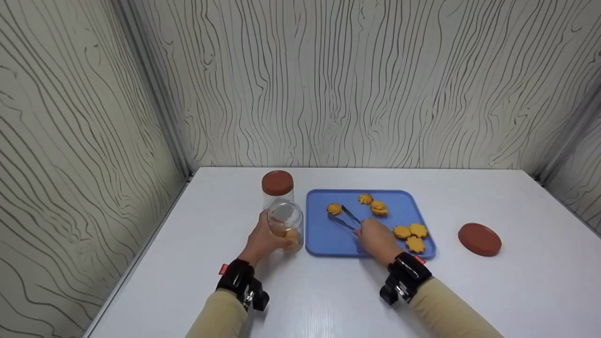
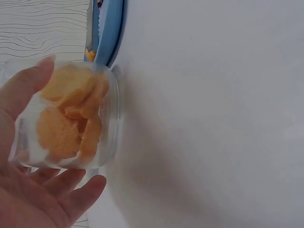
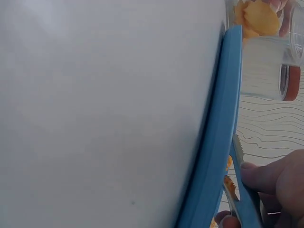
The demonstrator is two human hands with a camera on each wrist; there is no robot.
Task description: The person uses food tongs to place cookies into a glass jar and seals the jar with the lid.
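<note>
My left hand point(image 1: 263, 240) grips an open clear glass jar point(image 1: 285, 225) with several orange cookies inside point(image 2: 71, 118); the jar stands on the white table just left of a blue tray point(image 1: 324, 239). My right hand point(image 1: 375, 239) holds metal tongs point(image 1: 345, 218) over the tray, their tips close beside one orange cookie point(image 1: 334, 209). Several more cookies point(image 1: 409, 232) lie on the tray's right and far parts. In the right wrist view the tray's edge point(image 3: 218, 142) and the fingers point(image 3: 270, 178) on the tongs show.
A second jar with a red-brown lid point(image 1: 277, 184) stands behind the held jar. A loose red-brown lid point(image 1: 479, 239) lies on the table right of the tray. Patterned walls close in the table on the left, back and right.
</note>
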